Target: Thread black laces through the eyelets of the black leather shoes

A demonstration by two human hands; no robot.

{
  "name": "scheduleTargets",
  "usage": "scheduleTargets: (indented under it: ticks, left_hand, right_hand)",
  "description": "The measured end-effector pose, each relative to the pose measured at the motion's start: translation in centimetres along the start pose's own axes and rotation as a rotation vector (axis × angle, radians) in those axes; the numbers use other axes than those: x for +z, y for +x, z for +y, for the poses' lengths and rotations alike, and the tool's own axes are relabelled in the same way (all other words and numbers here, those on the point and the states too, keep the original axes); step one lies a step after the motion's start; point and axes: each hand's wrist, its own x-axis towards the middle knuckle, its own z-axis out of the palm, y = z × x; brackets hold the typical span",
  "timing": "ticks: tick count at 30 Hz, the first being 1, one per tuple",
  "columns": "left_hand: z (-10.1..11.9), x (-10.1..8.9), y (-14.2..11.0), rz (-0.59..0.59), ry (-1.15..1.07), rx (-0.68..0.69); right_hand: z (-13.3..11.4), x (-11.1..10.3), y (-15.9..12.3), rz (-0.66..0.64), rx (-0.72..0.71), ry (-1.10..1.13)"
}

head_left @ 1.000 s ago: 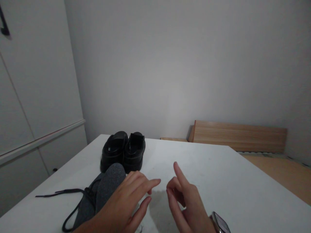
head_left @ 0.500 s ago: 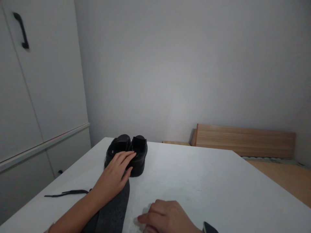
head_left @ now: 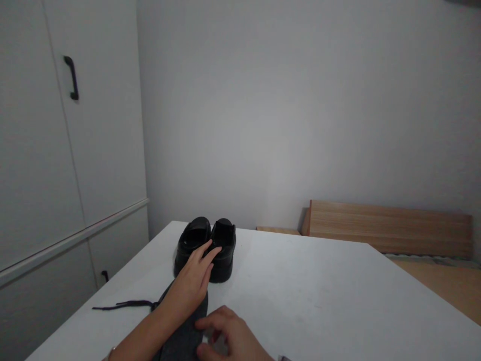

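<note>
A pair of black shoes (head_left: 222, 268) stands side by side at the far left of the white table (head_left: 300, 291), heels toward me. Nearer to me lies a dark grey cloth piece (head_left: 184, 341), perhaps a bag, with a black cord (head_left: 131, 304) trailing out to its left. My left hand (head_left: 195, 281) reaches across the cloth, its fingers stretched out and apart. Its fingertips overlap the shoe heels in view; I cannot tell whether they touch. My right hand (head_left: 233, 333) is at the right edge of the cloth, fingers curved, with a gap between thumb and index finger.
White cupboard doors (head_left: 108, 150) with dark handles stand along the left side. A grey wall (head_left: 263, 125) rises behind the table. To the right, beyond the table edge, are a wooden headboard (head_left: 387, 225) and a tan bed surface (head_left: 439, 281).
The view has shifted, so the scene sits further right and lower. My right hand has moved left, from the bare table to the cloth's right edge. My left hand stays by the shoes.
</note>
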Motion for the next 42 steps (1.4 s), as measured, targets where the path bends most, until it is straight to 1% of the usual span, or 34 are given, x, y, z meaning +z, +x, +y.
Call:
scheduleTargets:
  ticks: [2, 4, 6, 8, 10, 12, 14, 16, 19, 22, 25, 27, 29, 31, 32, 34, 36, 37, 39, 42]
  left_hand:
    - [0.0, -0.1, 0.0, -0.013, -0.022, -0.009]
    - [0.0, -0.3, 0.1, -0.017, -0.042, -0.005]
    - [0.0, -0.4, 0.2, -0.021, -0.055, 0.008]
    - [0.0, -0.4, 0.4, -0.018, -0.057, 0.015]
    - [0.0, -0.4, 0.7, -0.004, -0.047, 0.016]
    - [0.0, -0.2, 1.0, 0.019, -0.030, 0.019]
    - [-0.1, -0.1, 1.3, 0.049, -0.009, 0.019]
    - [0.0, -0.1, 1.5, 0.080, 0.007, 0.020]
    - [0.8, -0.3, 1.5, 0.099, 0.012, 0.036]
    - [2.6, -0.7, 1.1, 0.068, -0.019, 0.088]
    - [4.9, -0.7, 0.5, 0.035, -0.100, 0.215]
    - [6.3, -0.1, -0.1, 0.042, -0.171, 0.325]
    - [7.4, 1.2, -0.9, 0.075, -0.245, 0.451]
    - [8.0, 2.6, -1.7, 0.080, -0.319, 0.531]
    - [8.1, 3.2, -2.0, 0.052, -0.355, 0.533]
    - [8.0, 3.8, -2.2, -0.063, -0.400, 0.517]
    - [7.5, 3.2, -1.9, -0.214, -0.359, 0.563]
    - [7.1, 2.6, -1.5, -0.255, -0.315, 0.576]
    - [6.5, 0.9, -0.7, -0.292, -0.206, 0.518]
    - [6.2, -1.3, 0.0, -0.302, -0.119, 0.373]
  right_hand:
    - [-0.2, -0.4, 0.0, 0.095, 0.054, 0.136]
    - [-0.3, -1.8, -0.5, 0.185, 0.120, 0.231]
    - [-0.4, -4.1, -1.4, 0.230, 0.166, 0.296]
    - [-0.3, -7.1, -2.6, 0.189, 0.187, 0.365]
    - [0.0, -10.0, -3.7, 0.203, 0.147, 0.420]
    - [0.6, -12.2, -4.4, 0.315, 0.077, 0.429]
    - [1.3, -13.2, -4.5, 0.431, 0.049, 0.419]
    - [2.0, -13.0, -4.2, 0.498, 0.071, 0.435]
    - [3.0, -11.5, -3.4, 0.549, 0.114, 0.521]
    - [3.5, -9.9, -2.9, 0.581, 0.148, 0.563]
    - [3.6, -9.2, -2.8, 0.615, 0.184, 0.481]
    - [3.6, -9.2, -2.9, 0.632, 0.187, 0.376]
    - [3.6, -9.3, -3.0, 0.633, 0.182, 0.290]
    - [3.4, -9.6, -3.1, 0.607, 0.180, 0.268]
    - [3.3, -9.8, -3.1, 0.585, 0.184, 0.277]
    - [3.0, -10.0, -3.1, 0.543, 0.192, 0.288]
    - [2.9, -10.0, -3.1, 0.535, 0.194, 0.281]
    - [2.8, -9.9, -3.1, 0.533, 0.189, 0.283]
    - [3.0, -9.8, -3.1, 0.517, 0.170, 0.312]
    - [3.8, -9.4, -3.1, 0.464, 0.158, 0.371]
